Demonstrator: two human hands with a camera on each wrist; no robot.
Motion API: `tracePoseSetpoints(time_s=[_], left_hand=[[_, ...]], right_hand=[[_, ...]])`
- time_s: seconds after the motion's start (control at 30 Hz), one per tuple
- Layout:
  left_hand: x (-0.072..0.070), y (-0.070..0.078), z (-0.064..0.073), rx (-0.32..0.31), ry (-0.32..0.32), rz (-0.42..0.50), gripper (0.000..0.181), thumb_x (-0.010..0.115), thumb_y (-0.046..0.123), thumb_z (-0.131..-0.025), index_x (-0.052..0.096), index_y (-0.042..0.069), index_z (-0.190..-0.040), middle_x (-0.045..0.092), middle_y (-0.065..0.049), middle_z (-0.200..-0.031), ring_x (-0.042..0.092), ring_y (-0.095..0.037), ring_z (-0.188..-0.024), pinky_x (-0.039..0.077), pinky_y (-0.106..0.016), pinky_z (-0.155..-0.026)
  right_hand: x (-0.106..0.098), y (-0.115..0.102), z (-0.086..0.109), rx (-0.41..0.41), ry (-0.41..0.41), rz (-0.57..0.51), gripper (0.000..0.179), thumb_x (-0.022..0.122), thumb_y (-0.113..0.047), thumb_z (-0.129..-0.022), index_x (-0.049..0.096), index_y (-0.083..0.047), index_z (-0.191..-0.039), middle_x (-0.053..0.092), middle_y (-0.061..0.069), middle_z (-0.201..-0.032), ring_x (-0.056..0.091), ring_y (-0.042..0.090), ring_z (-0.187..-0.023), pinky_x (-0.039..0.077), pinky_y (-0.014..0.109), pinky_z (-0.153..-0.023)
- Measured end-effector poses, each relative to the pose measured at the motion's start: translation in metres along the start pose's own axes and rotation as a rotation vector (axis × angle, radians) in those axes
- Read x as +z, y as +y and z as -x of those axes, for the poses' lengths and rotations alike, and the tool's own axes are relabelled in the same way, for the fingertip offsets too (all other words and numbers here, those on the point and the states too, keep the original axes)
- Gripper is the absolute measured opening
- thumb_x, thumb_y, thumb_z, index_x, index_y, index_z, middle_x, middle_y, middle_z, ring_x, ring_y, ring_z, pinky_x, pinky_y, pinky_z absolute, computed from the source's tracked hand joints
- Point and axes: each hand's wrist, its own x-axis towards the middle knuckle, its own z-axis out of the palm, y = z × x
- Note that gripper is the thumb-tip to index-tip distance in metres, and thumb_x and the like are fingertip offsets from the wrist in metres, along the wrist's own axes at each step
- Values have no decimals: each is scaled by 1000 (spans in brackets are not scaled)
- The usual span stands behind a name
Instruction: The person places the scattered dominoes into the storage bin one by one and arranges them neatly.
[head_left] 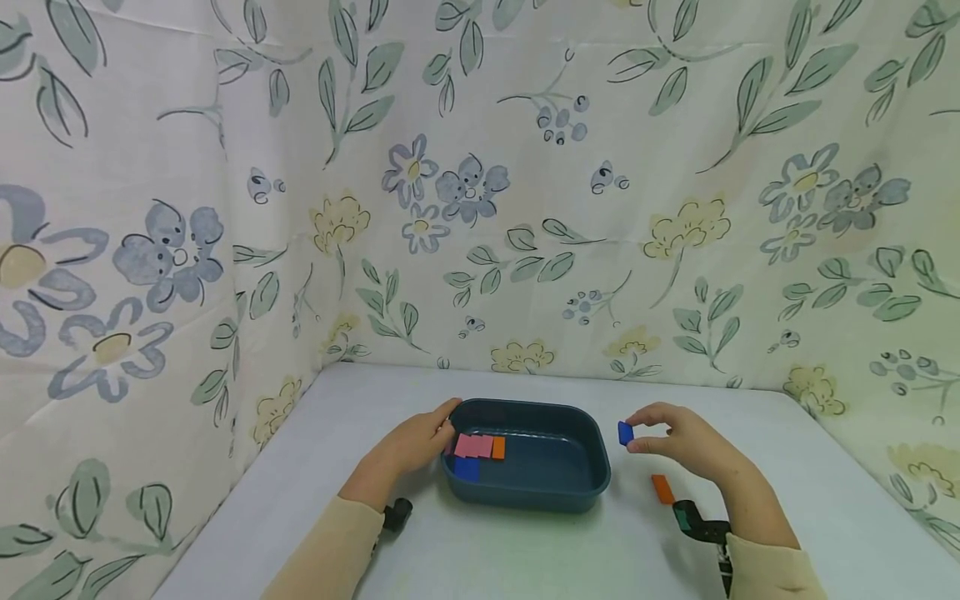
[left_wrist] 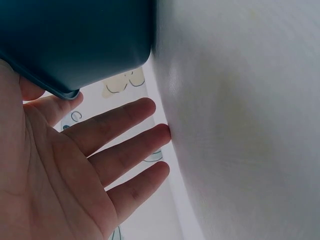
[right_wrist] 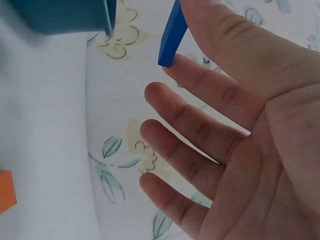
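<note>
My right hand [head_left: 693, 442] pinches a small flat blue block [head_left: 626, 433] between thumb and index finger, raised to the right of a dark teal tub [head_left: 540, 499]. In the right wrist view the blue block [right_wrist: 173, 35] stands on edge between the fingertips, the other three fingers spread. My left hand [head_left: 412, 446] grips the tub's left rim, thumb and index finger at the edge; its other fingers extend outside the wall in the left wrist view. Inside the tub, at its left end, lie pink pieces [head_left: 474, 447], an orange piece [head_left: 498, 448] and a blue piece [head_left: 467, 470].
An orange block [head_left: 662, 489] lies on the white table [head_left: 525, 558], right of the tub and below my right hand. Floral cloth [head_left: 480, 208] hangs behind the table and along its left side. Each wrist wears a black camera mount.
</note>
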Motion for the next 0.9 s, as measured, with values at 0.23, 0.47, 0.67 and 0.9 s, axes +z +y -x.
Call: tracePoseSetpoints(time_s=[0.23,0.47,0.67,0.9], left_hand=[[-1,0,0,-11,-2,-4,58,38,31,-102,32,21,-159,59,-3,-125,53,-23,-101,43,-49,-101],[0,-2,-1,-5,0,3,58,38,31,-102,32,22,-159,60,-3,-129,55,-22,-111,40,-50,-106],[2,-3,-3,1,-19,7,59,38,30,-102,31,19,-159,58,-1,-88,54,-19,-92,42,-44,-84],[2,-1,-1,13,-9,20,58,39,29,-102,33,18,-158,62,-3,-107,54,-21,-94,44,-46,-92]], right_hand=[[5,-21,-2,-83,21,-13,48,80,-44,-82,72,-13,-118,64,8,-121,51,37,-118,43,63,-96],[15,-35,-6,-141,0,-23,42,82,-41,-81,74,-17,-115,65,3,-120,52,33,-119,43,62,-97],[24,-50,-14,-151,-55,-2,38,84,-36,-79,76,-18,-111,64,-1,-117,54,30,-117,46,58,-95],[33,-75,-28,-115,-73,1,36,87,-28,-77,77,-16,-108,66,-3,-110,59,23,-105,49,52,-91]])
